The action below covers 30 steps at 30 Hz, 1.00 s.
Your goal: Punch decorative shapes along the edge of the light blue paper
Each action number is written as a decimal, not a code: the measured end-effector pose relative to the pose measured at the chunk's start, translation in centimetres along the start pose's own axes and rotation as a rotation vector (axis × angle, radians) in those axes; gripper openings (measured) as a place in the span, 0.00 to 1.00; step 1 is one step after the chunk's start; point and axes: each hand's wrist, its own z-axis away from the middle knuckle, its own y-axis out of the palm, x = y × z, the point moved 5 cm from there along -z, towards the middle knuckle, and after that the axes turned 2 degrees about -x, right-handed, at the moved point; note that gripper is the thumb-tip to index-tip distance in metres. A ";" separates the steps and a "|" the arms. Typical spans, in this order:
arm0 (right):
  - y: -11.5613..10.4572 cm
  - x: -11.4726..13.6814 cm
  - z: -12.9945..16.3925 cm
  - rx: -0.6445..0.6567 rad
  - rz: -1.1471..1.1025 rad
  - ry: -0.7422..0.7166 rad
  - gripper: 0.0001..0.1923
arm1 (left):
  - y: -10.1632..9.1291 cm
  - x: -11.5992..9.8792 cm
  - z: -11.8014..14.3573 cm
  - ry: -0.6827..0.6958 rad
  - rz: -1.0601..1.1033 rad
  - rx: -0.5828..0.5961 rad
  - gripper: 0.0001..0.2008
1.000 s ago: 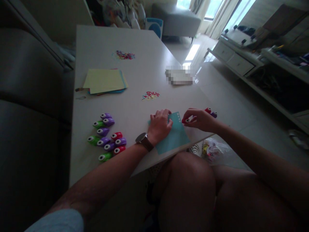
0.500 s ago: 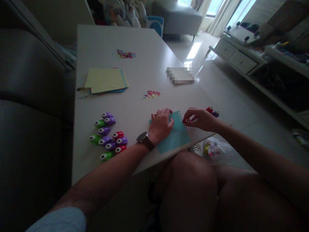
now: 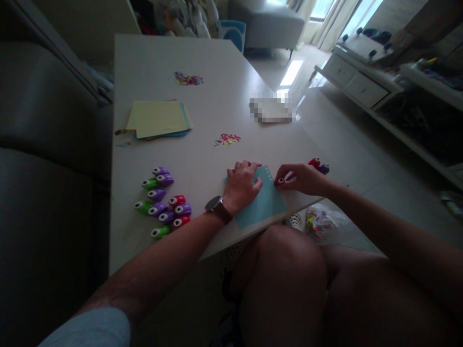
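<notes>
Punch (image 3: pixel 279 181), red, is pinched in the fingertips of the right hand (image 3: pixel 297 177), just left of its knuckles at the hole-lined edge of the blue sheet (image 3: pixel 261 208), whose opposite side lies under the unclenched left hand (image 3: pixel 240 188).

Dim overall; daylight from the bright glass window (image 3: pixel 321 8) glares off the glossy grey floor (image 3: pixel 329 130); left side shadowed.

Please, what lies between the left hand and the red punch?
In the head view, part of the blue paper, with small holes along its edge, lies between the left hand and the red punch.
</notes>
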 end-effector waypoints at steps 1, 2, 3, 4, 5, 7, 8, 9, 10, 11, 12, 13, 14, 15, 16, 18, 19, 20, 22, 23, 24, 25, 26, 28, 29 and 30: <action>0.0 0.0 0.0 0.001 -0.005 0.008 0.09 | 0.0 0.0 0.0 -0.004 -0.002 0.004 0.19; 0.1 0.0 0.0 -0.001 -0.009 0.016 0.09 | 0.0 0.0 0.0 -0.008 -0.004 0.008 0.19; 0.1 0.1 0.0 -0.004 -0.013 0.025 0.10 | 0.0 0.0 0.0 -0.013 -0.005 0.013 0.19; 0.2 0.1 0.0 -0.010 -0.016 0.032 0.10 | 0.0 0.0 0.0 -0.016 -0.006 0.017 0.19; 0.2 0.2 -0.1 -0.015 -0.018 0.035 0.10 | 0.0 0.0 0.0 -0.018 -0.008 0.020 0.19; 0.3 0.4 -0.1 -0.012 -0.019 0.025 0.10 | 0.0 0.0 0.0 -0.016 -0.009 0.021 0.19; 0.3 0.5 -0.1 -0.006 -0.019 0.014 0.10 | 0.0 0.0 0.0 -0.011 -0.011 0.020 0.20; 0.3 0.6 -0.2 -0.001 -0.020 0.002 0.10 | 0.0 0.0 0.0 -0.007 -0.013 0.018 0.20; 0.3 0.6 -0.2 0.003 -0.022 -0.008 0.10 | 0.1 0.0 0.0 -0.002 -0.016 0.015 0.20; 0.3 0.7 -0.2 0.006 -0.025 -0.012 0.10 | 0.1 0.0 0.0 0.002 -0.019 0.011 0.20; 0.3 0.7 -0.2 0.007 -0.031 -0.011 0.11 | 0.1 0.0 0.1 0.005 -0.025 0.003 0.20; 0.2 0.7 -0.2 -0.001 -0.040 -0.004 0.12 | 0.0 0.0 0.1 0.007 -0.033 -0.008 0.20; 0.1 0.6 -0.2 -0.014 -0.048 0.008 0.14 | 0.0 0.0 0.1 0.010 -0.042 -0.019 0.19; 0.0 0.6 -0.2 -0.029 -0.053 0.024 0.15 | 0.0 -0.1 0.2 0.016 -0.049 -0.028 0.18; -0.1 0.5 -0.2 -0.043 -0.051 0.041 0.17 | -0.1 -0.1 0.2 0.021 -0.058 -0.033 0.17; -0.2 0.4 -0.1 -0.054 -0.035 0.080 0.18 | 0.0 0.0 0.3 0.033 -0.071 -0.029 0.16; -0.2 0.3 -0.1 -0.044 -0.033 0.098 0.18 | 0.1 0.0 0.3 0.041 -0.074 -0.021 0.15; -0.1 0.2 -0.1 -0.028 -0.044 0.115 0.18 | 0.2 0.0 0.3 0.048 -0.076 -0.014 0.15; 0.1 0.1 0.0 0.004 -0.100 0.149 0.17 | 0.3 0.1 0.3 0.063 -0.075 -0.004 0.15; 0.2 0.0 0.0 0.019 -0.131 0.162 0.17 | 0.4 0.1 0.3 0.070 -0.074 -0.001 0.15; 0.2 0.0 0.1 0.031 -0.156 0.174 0.17 | 0.5 0.1 0.3 0.074 -0.074 0.001 0.15; 0.2 0.0 0.1 0.041 -0.170 0.182 0.17 | 0.5 0.2 0.3 0.078 -0.073 0.002 0.15; 0.2 0.1 0.1 0.048 -0.174 0.186 0.17 | 0.5 0.2 0.3 0.079 -0.073 0.004 0.14; 0.1 0.2 0.1 0.058 -0.170 0.184 0.17 | 0.6 0.2 0.3 0.077 -0.071 0.008 0.14; 0.0 0.2 0.1 0.058 -0.166 0.181 0.16 | 0.6 0.2 0.3 0.073 -0.069 0.010 0.13; 0.0 0.2 0.1 0.055 -0.162 0.178 0.16 | 0.6 0.2 0.3 0.070 -0.069 0.012 0.13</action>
